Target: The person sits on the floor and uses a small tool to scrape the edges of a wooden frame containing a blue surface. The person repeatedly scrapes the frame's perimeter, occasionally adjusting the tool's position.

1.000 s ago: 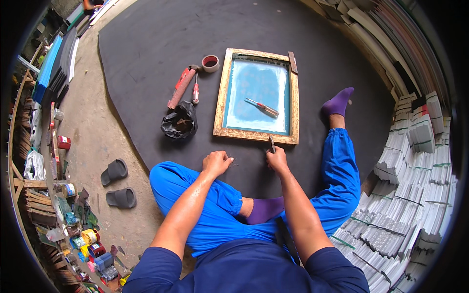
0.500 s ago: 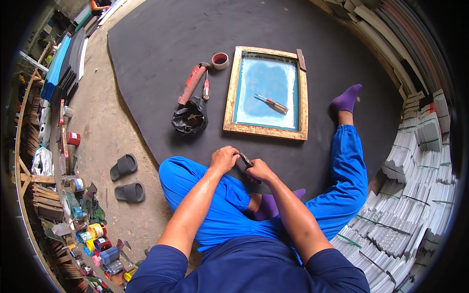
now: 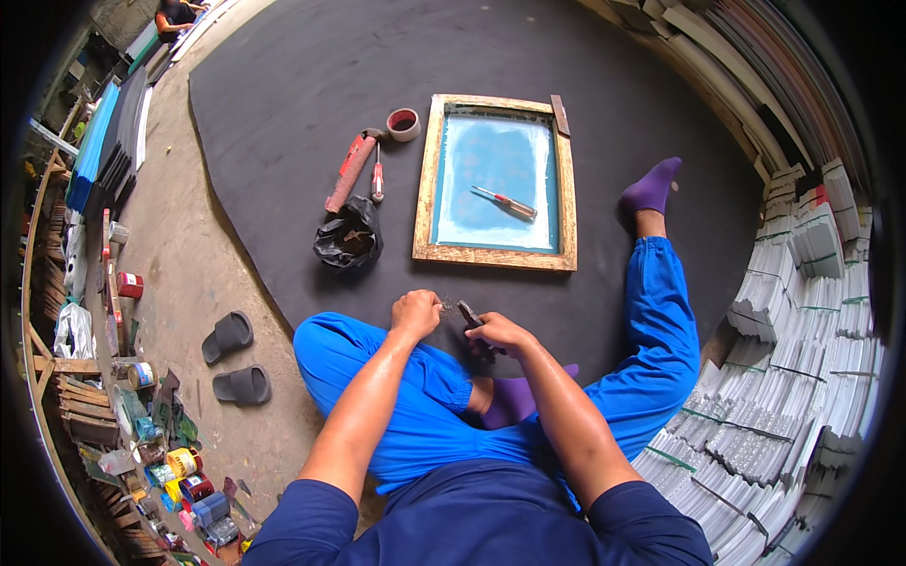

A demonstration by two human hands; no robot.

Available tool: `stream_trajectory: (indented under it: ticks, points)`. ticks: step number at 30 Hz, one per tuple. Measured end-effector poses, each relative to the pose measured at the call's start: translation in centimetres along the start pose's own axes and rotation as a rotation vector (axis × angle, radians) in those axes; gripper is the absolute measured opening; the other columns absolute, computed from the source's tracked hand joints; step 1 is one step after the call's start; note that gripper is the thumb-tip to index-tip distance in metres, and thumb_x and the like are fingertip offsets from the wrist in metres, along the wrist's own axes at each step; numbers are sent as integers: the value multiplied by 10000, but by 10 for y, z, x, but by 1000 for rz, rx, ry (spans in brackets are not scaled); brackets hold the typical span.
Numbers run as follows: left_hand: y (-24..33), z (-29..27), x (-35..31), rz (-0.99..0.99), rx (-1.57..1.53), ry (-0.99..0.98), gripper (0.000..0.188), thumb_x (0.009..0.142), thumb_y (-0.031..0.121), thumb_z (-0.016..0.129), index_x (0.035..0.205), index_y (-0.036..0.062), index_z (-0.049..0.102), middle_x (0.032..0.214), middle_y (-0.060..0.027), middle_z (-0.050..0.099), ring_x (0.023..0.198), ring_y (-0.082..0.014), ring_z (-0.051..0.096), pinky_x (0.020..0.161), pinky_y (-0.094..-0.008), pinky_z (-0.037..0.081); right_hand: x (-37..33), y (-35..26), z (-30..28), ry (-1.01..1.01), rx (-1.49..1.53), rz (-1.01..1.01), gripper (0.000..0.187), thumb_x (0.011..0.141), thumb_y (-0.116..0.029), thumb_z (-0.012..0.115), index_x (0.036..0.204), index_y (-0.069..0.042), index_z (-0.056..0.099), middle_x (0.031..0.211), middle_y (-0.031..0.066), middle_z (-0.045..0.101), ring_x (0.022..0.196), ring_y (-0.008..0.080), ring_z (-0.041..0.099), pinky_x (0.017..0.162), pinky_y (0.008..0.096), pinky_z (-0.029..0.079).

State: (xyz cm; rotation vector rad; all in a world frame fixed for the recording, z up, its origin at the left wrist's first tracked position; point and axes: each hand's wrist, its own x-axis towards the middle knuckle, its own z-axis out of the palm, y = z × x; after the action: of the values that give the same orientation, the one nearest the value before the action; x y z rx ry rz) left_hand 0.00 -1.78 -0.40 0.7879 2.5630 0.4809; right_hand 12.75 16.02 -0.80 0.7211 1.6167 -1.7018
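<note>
My left hand (image 3: 416, 313) is closed, pinching a small tuft of thin, wiry strands (image 3: 447, 306). In my right hand (image 3: 500, 334) is a pair of dark pliers (image 3: 467, 314), its jaws tilted up toward those strands. A small gap seems to lie between jaws and strands; whether they touch I cannot tell. Beyond my hands lies a wooden-framed printing screen (image 3: 494, 260) with blue-and-white mesh. A screwdriver (image 3: 510, 205) with a red-and-clear handle rests on the mesh. Left of the screen sits a crumpled black plastic bag (image 3: 330, 250), open at the top, with brownish bits inside.
Beside the bag lie a red-handled hammer (image 3: 347, 174), a second screwdriver (image 3: 377, 181) and a tape roll (image 3: 404, 124) on the dark mat (image 3: 283, 104). Slippers (image 3: 242, 386), paint cans (image 3: 129, 285) and a seated person (image 3: 175, 19) are leftward. Bundled white stacks (image 3: 755, 406) line the right.
My hands have moved apart, and the pliers' jaws have come away from my left fingers. Thin strands now show at the left fingertips. The whole view has shifted slightly.
</note>
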Motion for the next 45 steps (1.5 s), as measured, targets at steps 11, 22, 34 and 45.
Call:
stream_trajectory:
  ticks: [11, 22, 34, 45]
  points:
    - [6, -8, 3, -119, 91, -113, 303, 818, 446, 773, 845, 144, 795, 853, -125, 755, 849, -323, 732, 770, -446, 567, -17, -1, -74, 507, 306, -1, 166, 953, -148, 619, 1003, 7, 588, 820, 103, 640, 652, 208, 664, 588, 358, 548]
    - [4, -5, 3, -91, 20, -72, 341, 826, 460, 765, 831, 119, 784, 835, -133, 749, 833, -334, 727, 749, -450, 563, -15, -21, -86, 534, 254, 73, 201, 934, -128, 612, 982, 66, 594, 777, 148, 630, 588, 247, 647, 538, 393, 528]
    - [5, -3, 8, -66, -17, -58, 351, 842, 467, 739, 839, 119, 782, 827, -140, 744, 820, -345, 727, 734, -459, 566, -8, -27, -87, 655, 21, 152, 134, 852, -51, 565, 784, 63, 585, 631, 144, 591, 472, 262, 590, 419, 415, 438]
    - [7, -4, 10, -117, -32, -62, 375, 846, 488, 737, 837, 117, 786, 811, -127, 747, 799, -334, 727, 720, -459, 562, -10, -17, -76, 729, 94, 67, 116, 869, -102, 600, 800, -11, 618, 603, 77, 575, 443, 195, 554, 397, 360, 431]
